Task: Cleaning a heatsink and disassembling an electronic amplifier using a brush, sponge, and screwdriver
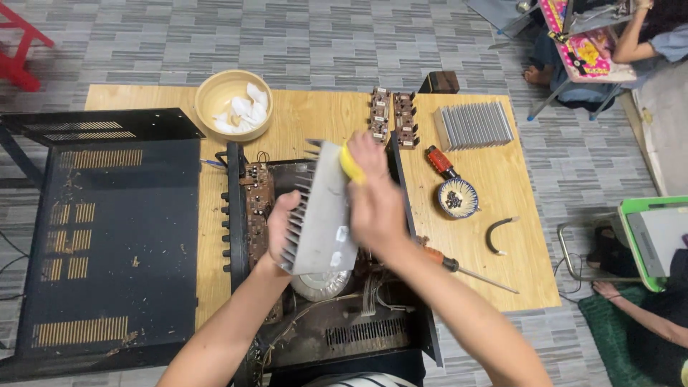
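My left hand [281, 228] grips the finned edge of a grey aluminium heat sink [322, 215], held tilted above an opened black amplifier chassis [337, 330]. My right hand [374, 197] presses a yellow object [350, 165], partly hidden by my fingers, against the flat face of the heat sink. The hand is blurred. Under the heat sink a round transformer [320, 287] and wiring show inside the chassis. A brown circuit board [256, 204] stands along the chassis's left side.
On the wooden table [487, 236] lie a second heat sink [473, 125], two small circuit boards [393, 118], a red-handled screwdriver [441, 161], a small bowl of screws [457, 198], another screwdriver [469, 271], a curved black handle [497, 235] and a bowl with white tissue [233, 104]. The black cover [107, 236] lies left. Other people sit at right.
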